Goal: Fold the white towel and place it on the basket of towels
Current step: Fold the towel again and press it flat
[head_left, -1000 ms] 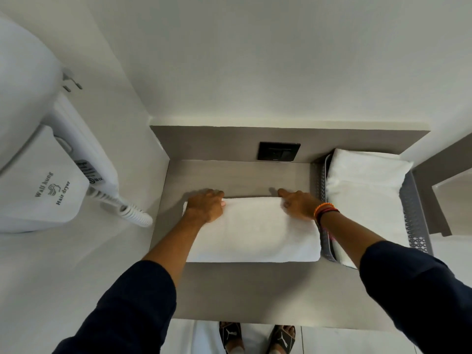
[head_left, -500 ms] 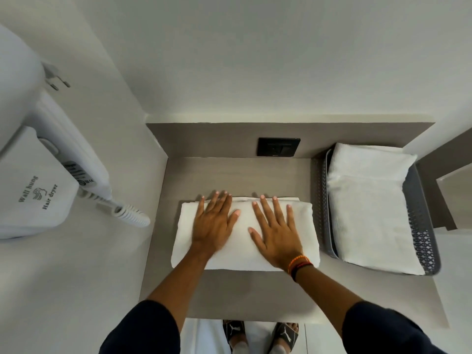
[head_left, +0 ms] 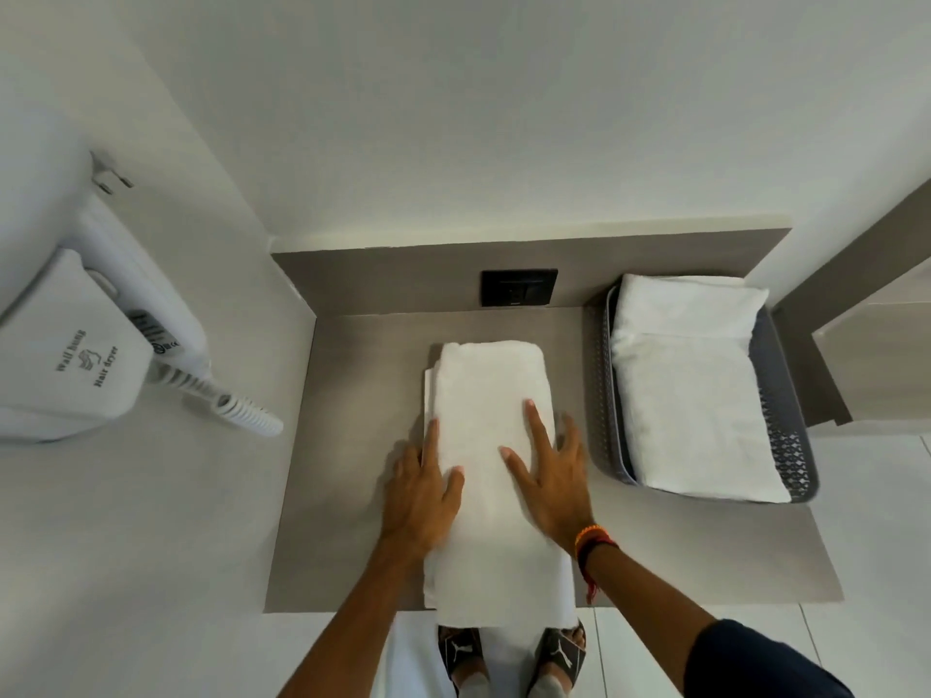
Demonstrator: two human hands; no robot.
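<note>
A folded white towel [head_left: 491, 420] lies lengthwise on the grey-brown counter [head_left: 352, 445], its near end hanging slightly over the front edge. My left hand [head_left: 418, 496] rests flat along the towel's left edge, fingers spread. My right hand [head_left: 549, 476] presses flat on the towel's right side, with an orange and black band on its wrist. To the right sits a grey perforated basket [head_left: 786, 445] holding a stack of folded white towels [head_left: 690, 385].
A white wall-hung hair dryer [head_left: 85, 345] with a coiled cord [head_left: 237, 410] is fixed on the left wall. A black socket plate [head_left: 519, 288] is on the back panel. My sandalled feet [head_left: 509, 657] show below the counter's front edge.
The towel has turned from lying crosswise to lying lengthwise toward me. Both hands slid from its top to its two long sides.
</note>
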